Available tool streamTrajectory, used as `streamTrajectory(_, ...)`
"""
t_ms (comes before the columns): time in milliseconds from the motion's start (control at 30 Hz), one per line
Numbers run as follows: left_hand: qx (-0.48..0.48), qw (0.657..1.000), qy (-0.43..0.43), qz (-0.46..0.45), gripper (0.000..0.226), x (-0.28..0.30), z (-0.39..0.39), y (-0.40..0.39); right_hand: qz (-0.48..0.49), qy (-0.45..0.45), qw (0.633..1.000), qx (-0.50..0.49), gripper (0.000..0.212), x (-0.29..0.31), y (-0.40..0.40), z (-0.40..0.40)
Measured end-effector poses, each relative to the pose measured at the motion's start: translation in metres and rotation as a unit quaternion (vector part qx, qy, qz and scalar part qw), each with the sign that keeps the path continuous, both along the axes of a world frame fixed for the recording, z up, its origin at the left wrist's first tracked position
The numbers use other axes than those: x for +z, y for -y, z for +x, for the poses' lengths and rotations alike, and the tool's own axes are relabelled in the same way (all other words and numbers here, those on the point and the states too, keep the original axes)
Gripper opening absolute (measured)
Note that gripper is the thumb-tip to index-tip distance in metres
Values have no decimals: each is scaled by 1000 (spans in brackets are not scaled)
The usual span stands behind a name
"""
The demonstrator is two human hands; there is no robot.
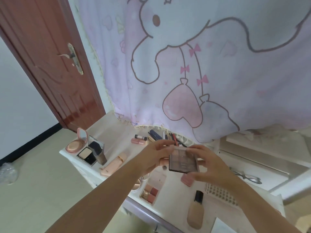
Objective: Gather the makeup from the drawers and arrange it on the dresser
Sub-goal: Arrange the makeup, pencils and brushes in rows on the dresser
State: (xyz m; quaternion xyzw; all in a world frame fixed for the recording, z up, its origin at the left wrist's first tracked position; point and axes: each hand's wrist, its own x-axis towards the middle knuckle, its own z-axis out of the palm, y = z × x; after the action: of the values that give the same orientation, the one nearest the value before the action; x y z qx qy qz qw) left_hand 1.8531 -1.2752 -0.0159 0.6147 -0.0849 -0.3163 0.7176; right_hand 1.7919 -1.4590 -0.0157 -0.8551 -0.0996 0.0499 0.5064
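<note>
Palette [183, 161], dark, flat, squarish, was held in the air above the dresser top [109, 132], between both hands. It was tilted, top edge away from the camera, clear of everything below it.

Left hand [155, 156] was at the palette's left edge, fingers curled toward the upper left corner; exact contact blurred. Right hand [207, 167] gripped the right side, thumb under the near edge, fingers wrapped behind the far edge. Both hands on it; neither plainly the nearer.

Below the palette: open drawer [170, 195] holding a small blush tray [150, 193] and a foundation bottle [196, 211] lying flat, cap toward the palette.

Beyond, on the dresser top: pencils and tubes [165, 137] in a loose fan at the back; pink tube [114, 163] to the left; 2 open compacts [82, 145] farther left.

Judgement: palette was ready for placing. Bare patch of top lay forward-left of it, between pink tube and pencils, which favoured the left hand's side.
</note>
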Motion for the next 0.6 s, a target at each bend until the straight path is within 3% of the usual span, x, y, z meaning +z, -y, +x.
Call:
streamTrajectory(67, -46, 997, 66, 14, 31, 6, -1, 1, 42, 13, 997, -60, 52, 3, 0, 1)
streamTrajectory(167, -78, 982, 156, 67, 40, 15, -5, 3, 28, 21, 996, -84, 40, 12, -1, 1)
streamTrajectory(367, 18, 990, 140, 0, 31, 31, -4, 1, 54, 5, 996, -76, 34, 31, -9, 0)
streamTrajectory(600, 34, 989, 145, 1, 38, 25, -9, -2, 62, -20, 993, -94, 33, 32, -12, -3)
